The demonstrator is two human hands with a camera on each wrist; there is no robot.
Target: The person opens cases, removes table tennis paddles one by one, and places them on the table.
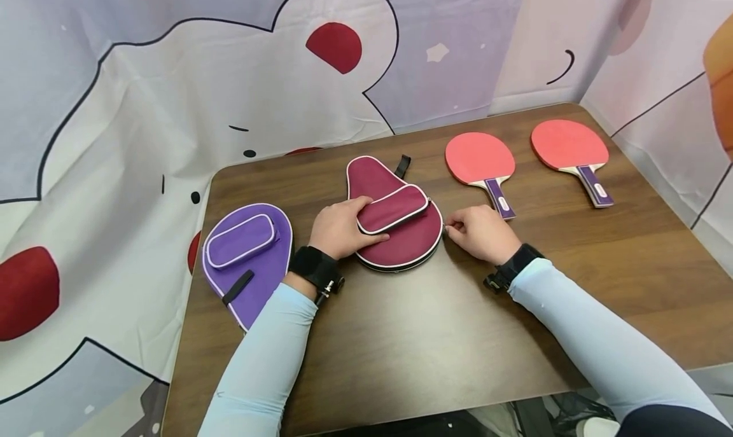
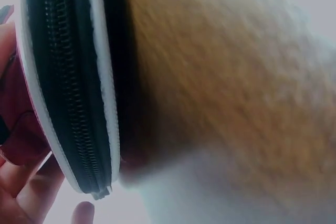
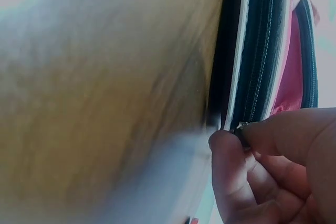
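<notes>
Maroon case (image 1: 401,240) lies mid-desk; your left hand (image 1: 339,228) presses it flat, right hand (image 1: 480,232) fingers pinching the zipper pull (image 3: 242,128). Keep it pinned and pull steadily along the seam.

A maroon fabric paddle case (image 1: 401,227) piped in white with a black zipper is seen beside a purple fabric case (image 1: 246,259) at nine o'clock, two red-faced, purple-handled wooden paddles (image 1: 480,160) at two o'clock, on a dark brown woodgrain table (image 1: 435,335).
</notes>
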